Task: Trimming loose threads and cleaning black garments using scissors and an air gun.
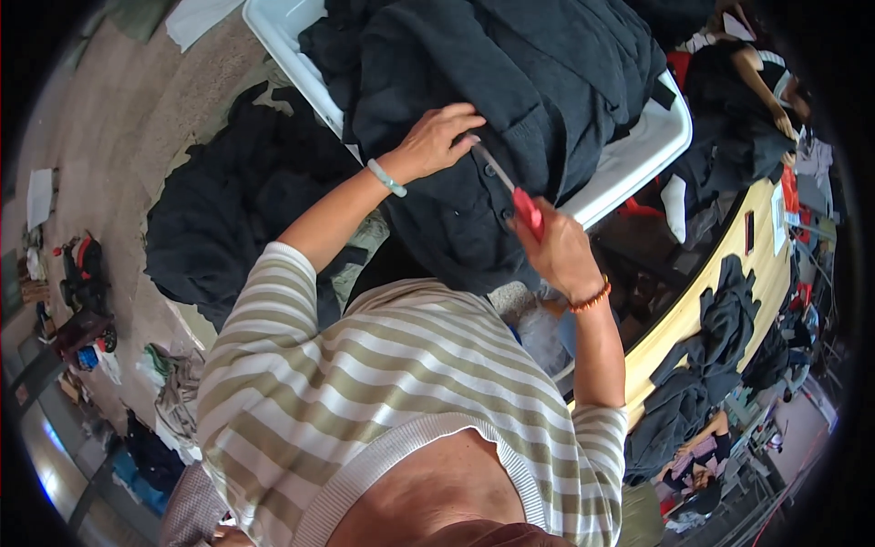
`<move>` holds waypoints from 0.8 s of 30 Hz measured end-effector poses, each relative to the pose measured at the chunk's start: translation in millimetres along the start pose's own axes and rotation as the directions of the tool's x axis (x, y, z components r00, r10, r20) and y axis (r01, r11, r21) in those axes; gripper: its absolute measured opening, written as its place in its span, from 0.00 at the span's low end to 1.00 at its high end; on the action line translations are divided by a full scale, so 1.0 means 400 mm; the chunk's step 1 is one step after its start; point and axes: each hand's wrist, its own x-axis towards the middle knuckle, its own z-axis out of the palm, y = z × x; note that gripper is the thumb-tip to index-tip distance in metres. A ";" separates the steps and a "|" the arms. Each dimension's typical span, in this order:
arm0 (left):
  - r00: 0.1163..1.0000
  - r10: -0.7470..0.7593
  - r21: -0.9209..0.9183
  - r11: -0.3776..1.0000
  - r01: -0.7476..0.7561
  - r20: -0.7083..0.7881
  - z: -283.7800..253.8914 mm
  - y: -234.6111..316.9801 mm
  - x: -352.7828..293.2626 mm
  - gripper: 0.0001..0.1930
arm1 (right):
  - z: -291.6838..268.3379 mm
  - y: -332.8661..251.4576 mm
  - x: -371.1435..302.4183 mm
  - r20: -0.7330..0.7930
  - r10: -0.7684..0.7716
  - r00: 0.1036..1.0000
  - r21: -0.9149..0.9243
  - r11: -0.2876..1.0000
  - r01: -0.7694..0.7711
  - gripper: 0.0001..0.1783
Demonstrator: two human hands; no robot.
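The right hand (561,253) is clamped on a slim tool with a red handle and a narrow, pale shaft (526,211). The tool lies between the two hands, its long axis slanting up and leftward from the right hand, so its tip is just beside the fingertips of the left hand (430,146). That hand, fingers bent, rests over a black cloth garment with dark round buttons (447,214); the garment spreads under the tool and hangs toward the person's lap. Beyond it stands a white plastic rectangular tub (679,137) heaped with black clothing (565,55), and to the right a pale wooden tabletop (764,239).

Whether the left hand pinches cloth or the tip, I cannot tell. The right fist hides the handle's end, and the tub's far side is cut off.
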 end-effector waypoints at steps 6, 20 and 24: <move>0.701 -0.623 0.082 0.725 0.684 -0.347 -0.150 -0.293 -0.029 0.36 | 0.033 0.035 -0.062 0.099 -0.066 0.993 0.089 0.994 0.058 0.15; 0.959 0.185 -0.823 0.563 0.074 0.213 -0.314 0.425 0.073 0.14 | 0.174 0.029 -0.074 0.087 -0.309 0.947 0.177 0.940 0.291 0.29; 0.819 0.529 -0.842 0.528 -0.115 0.220 -0.277 0.515 0.039 0.16 | 0.245 0.202 -0.058 -0.258 -0.166 0.952 0.784 0.539 0.307 0.35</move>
